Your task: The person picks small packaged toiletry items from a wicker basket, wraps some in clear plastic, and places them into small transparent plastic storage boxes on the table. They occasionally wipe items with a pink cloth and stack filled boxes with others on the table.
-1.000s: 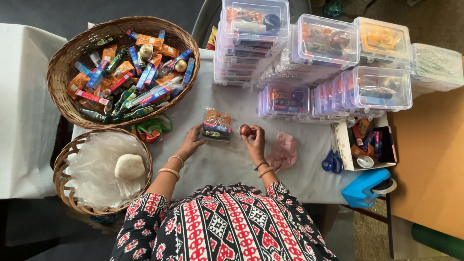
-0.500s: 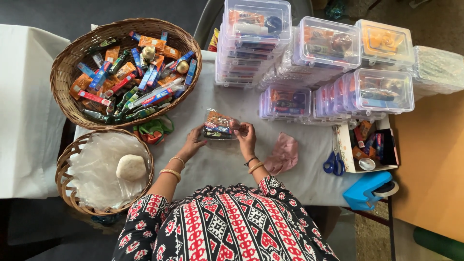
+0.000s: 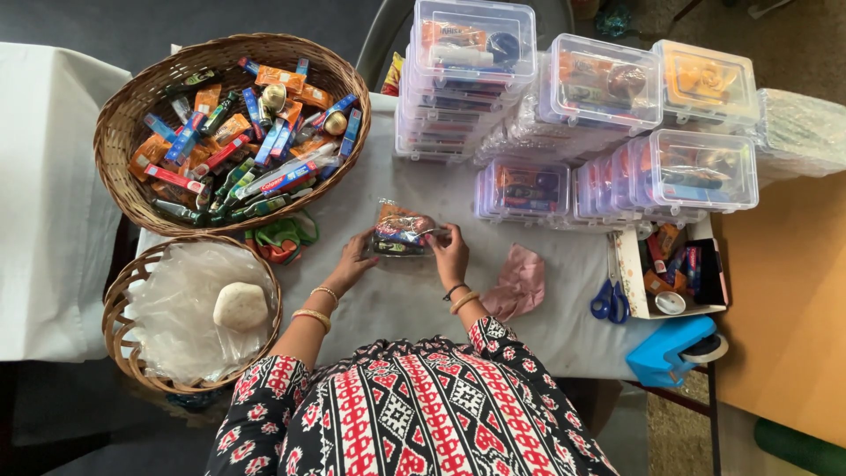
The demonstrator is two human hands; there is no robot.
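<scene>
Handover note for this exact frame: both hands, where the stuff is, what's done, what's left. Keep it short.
Left hand and right hand: both grip a clear pouch of small items, held over the white table.
Supply: big basket full of loose items, upper left; small basket with plastic sheet and a white soap.
Done: stacks of filled clear boxes at the table's far side.
Left: pouch is not yet in a box; many loose items remain in the big basket.
Nearby: pink cloth, scissors.

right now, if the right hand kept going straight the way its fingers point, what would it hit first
The right hand points up and away across the table, holding the clear packet with the left hand. Straight on, it would probably first meet the stack of clear plastic boxes, though depth is unclear.
</scene>
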